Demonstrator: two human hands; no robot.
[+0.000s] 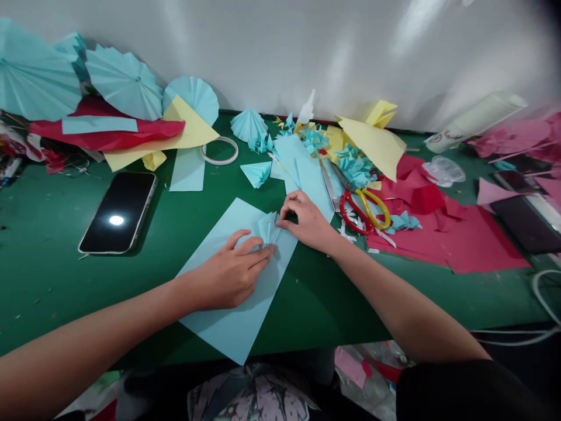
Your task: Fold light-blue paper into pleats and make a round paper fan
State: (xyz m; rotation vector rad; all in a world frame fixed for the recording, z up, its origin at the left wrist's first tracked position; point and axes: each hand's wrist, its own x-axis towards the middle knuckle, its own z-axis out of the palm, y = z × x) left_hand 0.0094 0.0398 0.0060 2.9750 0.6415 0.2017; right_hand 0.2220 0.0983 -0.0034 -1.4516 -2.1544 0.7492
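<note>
A light blue paper sheet (228, 327) lies at an angle on the green table in front of me. On its upper part sits a small pleated piece of light blue paper (266, 227). My left hand (232, 272) rests palm down over the sheet, fingers spread, with fingertips against the pleated piece's near side. At that piece's right edge, my right hand (307, 221) is closed, thumb and forefinger pinching the paper. Right of that hand lie scissors with red and yellow handles (366, 210). Behind it is another light blue strip (302, 166).
A phone (119, 213) lies on the left. Pleated blue paper fans (125, 82) lean by the wall, near a tape roll (219, 151). A glue bottle (305, 111) stands behind blue folded scraps. Red paper (473, 240) and a dark device (528, 219) are on the right.
</note>
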